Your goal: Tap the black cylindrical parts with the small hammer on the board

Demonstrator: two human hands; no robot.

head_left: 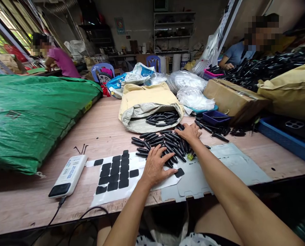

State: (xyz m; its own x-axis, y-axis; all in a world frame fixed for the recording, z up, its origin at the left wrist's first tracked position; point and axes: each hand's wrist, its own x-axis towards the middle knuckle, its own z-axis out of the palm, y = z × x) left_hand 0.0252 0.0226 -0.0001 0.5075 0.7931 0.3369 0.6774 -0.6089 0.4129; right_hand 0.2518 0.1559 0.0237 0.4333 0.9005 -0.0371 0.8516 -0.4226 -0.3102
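Note:
A pile of black pen-shaped plastic pieces (168, 141) lies on the table before the sack. My left hand (155, 166) rests with spread fingers at its near edge, over a white sheet (139, 188) bearing black rounded-square stickers (115, 171). At the pile's far right side is my right hand (190, 133), its fingers apart and slightly bent, touching the pieces. Neither hand visibly grips one. More black pieces (162, 118) fill the mouth of a cream woven sack (149, 94). A small yellow-green piece (190, 156) sits below my right hand.
A white power bank (68, 176) with a cable stands left, near a large green sack (34, 119). On the right are a grey board (234, 164), a purple tray (216, 118), a cardboard box (234, 97) and a blue tray (288, 138). Two other people sit farther back.

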